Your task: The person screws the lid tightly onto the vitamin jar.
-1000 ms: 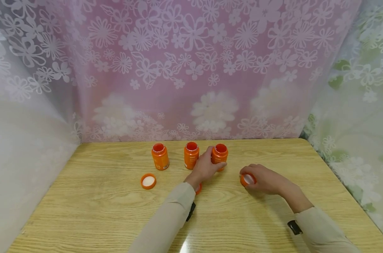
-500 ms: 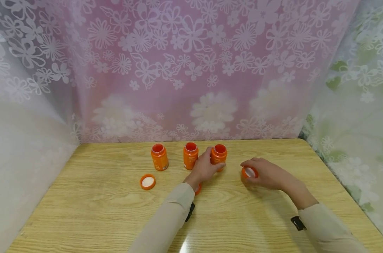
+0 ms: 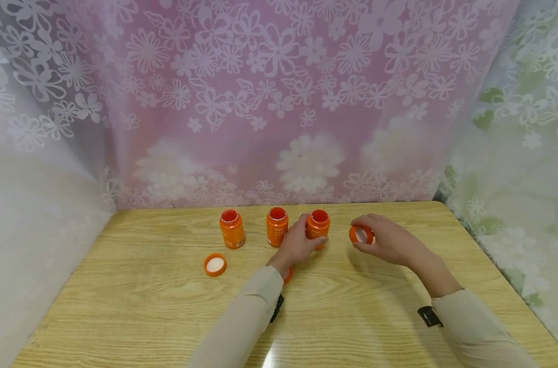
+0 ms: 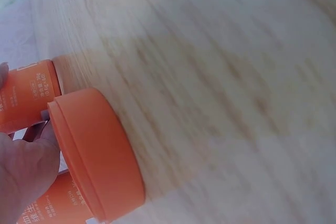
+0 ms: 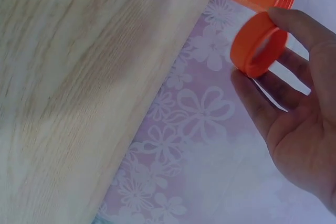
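Observation:
Three orange bottles stand uncapped in a row near the back of the table. My left hand (image 3: 298, 246) grips the right-hand bottle (image 3: 318, 225), thumb in front and fingers behind. Just left of that hand is the middle bottle (image 3: 276, 227); the left bottle (image 3: 232, 230) stands farther off. Between thumb and fingers, my right hand (image 3: 391, 240) pinches an orange screw cap (image 5: 257, 43), lifted off the table with its pale inside showing. Under my left wrist lies another cap (image 4: 100, 156), partly hidden in the head view. A third cap (image 3: 215, 265) lies inside-up before the left bottle.
The wood-grain table (image 3: 136, 306) ends at a back edge close behind the bottles. A pink floral curtain (image 3: 279, 102) hangs behind it, with pale sheets at both sides.
My right hand has raised the cap off the table and moved it farther back, up to about the bottle's height. The left hand has stayed on the right-hand bottle.

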{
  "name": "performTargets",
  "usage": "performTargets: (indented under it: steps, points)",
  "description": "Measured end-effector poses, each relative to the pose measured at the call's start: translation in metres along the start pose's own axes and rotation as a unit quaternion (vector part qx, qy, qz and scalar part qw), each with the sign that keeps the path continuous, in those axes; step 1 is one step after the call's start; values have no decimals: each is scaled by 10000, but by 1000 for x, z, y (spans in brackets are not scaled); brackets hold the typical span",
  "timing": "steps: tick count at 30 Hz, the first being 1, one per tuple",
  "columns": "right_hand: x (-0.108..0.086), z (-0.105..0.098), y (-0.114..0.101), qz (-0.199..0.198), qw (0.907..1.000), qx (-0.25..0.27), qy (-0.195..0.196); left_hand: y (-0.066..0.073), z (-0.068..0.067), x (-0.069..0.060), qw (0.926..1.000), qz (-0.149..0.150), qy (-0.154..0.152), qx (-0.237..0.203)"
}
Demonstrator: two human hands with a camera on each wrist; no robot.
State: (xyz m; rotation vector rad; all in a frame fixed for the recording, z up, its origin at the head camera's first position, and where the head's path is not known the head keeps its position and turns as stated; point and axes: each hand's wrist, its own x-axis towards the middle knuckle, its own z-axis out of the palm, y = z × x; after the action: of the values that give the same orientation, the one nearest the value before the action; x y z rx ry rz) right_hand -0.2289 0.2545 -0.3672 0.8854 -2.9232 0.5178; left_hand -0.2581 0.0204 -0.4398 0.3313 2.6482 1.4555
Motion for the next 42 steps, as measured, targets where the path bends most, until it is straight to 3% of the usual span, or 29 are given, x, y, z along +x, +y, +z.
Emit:
performTargets:
  steps: [7, 14, 23, 34, 42]
  points:
    - [9, 2, 0, 167, 9971, 275, 685, 3, 1, 0, 10000, -72, -33, 49]
    - [18, 7, -3, 166, 9875, 577, 1459, 3, 2, 1, 9999, -109, -21, 70]
    - [33, 16, -8, 264, 9752, 1205, 1836, 2, 2, 1, 9999, -50, -19, 109]
    - [51, 27, -21, 414, 9477, 2078, 2389, 1, 0, 1, 9997, -125, 57, 189]
    - [60, 35, -32, 513, 9315, 2618, 2471, -2, 1, 2, 9997, -87, 67, 229]
